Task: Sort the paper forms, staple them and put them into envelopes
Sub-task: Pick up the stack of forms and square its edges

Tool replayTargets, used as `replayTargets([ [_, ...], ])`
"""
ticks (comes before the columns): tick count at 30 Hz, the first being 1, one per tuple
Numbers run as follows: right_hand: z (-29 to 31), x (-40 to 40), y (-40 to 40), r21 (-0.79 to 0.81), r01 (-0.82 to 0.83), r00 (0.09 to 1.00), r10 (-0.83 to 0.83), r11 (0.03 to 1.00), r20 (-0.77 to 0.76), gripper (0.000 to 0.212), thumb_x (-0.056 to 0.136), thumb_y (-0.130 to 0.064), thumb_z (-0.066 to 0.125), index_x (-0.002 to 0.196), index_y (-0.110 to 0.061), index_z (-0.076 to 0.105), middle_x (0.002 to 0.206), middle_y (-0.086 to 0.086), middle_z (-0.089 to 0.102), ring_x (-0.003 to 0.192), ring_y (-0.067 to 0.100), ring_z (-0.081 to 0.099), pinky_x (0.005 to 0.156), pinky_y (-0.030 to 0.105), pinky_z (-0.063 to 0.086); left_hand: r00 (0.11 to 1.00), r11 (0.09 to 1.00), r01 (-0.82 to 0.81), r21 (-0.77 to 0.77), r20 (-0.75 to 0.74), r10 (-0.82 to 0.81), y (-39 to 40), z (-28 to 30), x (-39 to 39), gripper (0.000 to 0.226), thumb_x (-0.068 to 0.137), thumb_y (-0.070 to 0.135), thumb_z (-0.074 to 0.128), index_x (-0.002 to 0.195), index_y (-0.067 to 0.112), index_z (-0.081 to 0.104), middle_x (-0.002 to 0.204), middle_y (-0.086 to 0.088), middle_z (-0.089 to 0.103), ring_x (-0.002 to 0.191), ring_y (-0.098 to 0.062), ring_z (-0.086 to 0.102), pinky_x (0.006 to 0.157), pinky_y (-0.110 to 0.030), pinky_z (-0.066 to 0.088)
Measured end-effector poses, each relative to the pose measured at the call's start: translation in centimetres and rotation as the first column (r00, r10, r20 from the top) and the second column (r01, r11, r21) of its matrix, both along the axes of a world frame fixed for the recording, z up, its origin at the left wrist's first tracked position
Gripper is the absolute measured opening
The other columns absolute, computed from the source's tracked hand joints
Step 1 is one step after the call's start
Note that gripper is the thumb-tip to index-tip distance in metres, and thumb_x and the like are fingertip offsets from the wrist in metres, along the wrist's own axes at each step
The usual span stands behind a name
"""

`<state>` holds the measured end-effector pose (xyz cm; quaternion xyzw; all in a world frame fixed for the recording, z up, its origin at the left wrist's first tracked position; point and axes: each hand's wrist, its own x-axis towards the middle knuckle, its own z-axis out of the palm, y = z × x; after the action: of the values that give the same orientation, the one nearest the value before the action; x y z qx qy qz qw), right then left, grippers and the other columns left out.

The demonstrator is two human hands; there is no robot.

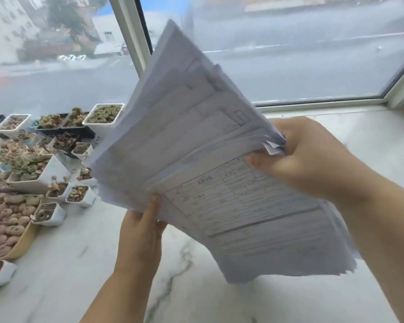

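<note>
A thick stack of white paper forms (196, 141) with printed tables is held up in the air above a white marble sill (79, 264). My left hand (142, 229) grips the stack's lower left edge, thumb on the front sheet. My right hand (306, 157) holds the right corner, thumb pressed on the top form and fingers curled behind. The upper sheets are fanned up and back toward the window. No stapler or envelopes are in view.
Several small white pots of succulents (79, 194) and a tan tray of pink ones (7, 227) crowd the sill's left side. A large window (289, 54) with a white frame (131, 36) stands right behind the papers.
</note>
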<state>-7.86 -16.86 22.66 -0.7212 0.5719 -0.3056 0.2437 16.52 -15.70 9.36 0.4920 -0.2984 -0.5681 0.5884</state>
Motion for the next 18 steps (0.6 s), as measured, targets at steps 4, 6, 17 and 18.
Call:
replayTargets([
  [4,4.3,4.0,-0.1,0.001,-0.133,0.893,0.121,0.991,-0.433,0.014,0.087,-0.02,0.054,0.074,-0.018,0.052,0.064,-0.001,0.052,0.066,0.019,0.049,0.058,0.03,0.039,0.986,0.943,0.168,0.288,-0.068,-0.155,4.1,-2.5,0.3,0.117,0.034,0.059,0.092,0.133,0.018,0.046,0.131,-0.005,0.06,0.112,-0.014,0.062,0.094,-0.031,0.042],
  [6,2.1,6.1,-0.5,0.097,-0.166,0.787,0.192,0.981,-0.586,0.017,0.088,-0.02,0.052,0.073,-0.022,0.044,0.065,-0.005,0.046,0.069,0.02,0.045,0.056,0.029,0.033,0.988,0.899,0.141,0.416,0.002,-0.156,6.4,-3.6,0.1,0.136,0.035,0.048,0.095,0.148,0.017,0.027,0.142,-0.01,0.048,0.109,-0.007,0.061,0.093,-0.029,0.037],
  [17,-2.9,10.4,0.7,0.268,-0.255,0.588,0.369,0.929,-0.72,0.035,0.09,-0.017,0.053,0.065,-0.024,0.03,0.064,-0.005,0.039,0.054,0.01,0.034,0.049,0.028,0.022,0.814,0.971,0.229,0.068,0.534,-0.23,1.4,1.6,8.0,0.087,0.056,0.038,0.092,0.132,0.033,0.051,0.127,0.011,0.062,0.119,0.0,0.053,0.087,-0.008,0.043],
  [18,-3.3,10.6,0.8,0.241,-0.254,0.58,0.347,0.937,-0.737,0.034,0.09,-0.018,0.054,0.065,-0.022,0.03,0.063,-0.005,0.039,0.054,0.012,0.034,0.048,0.028,0.023,0.854,0.952,0.301,0.051,0.429,-0.293,1.1,2.3,7.7,0.07,0.053,0.035,0.089,0.118,0.034,0.064,0.113,0.006,0.07,0.109,-0.005,0.062,0.08,-0.012,0.048],
])
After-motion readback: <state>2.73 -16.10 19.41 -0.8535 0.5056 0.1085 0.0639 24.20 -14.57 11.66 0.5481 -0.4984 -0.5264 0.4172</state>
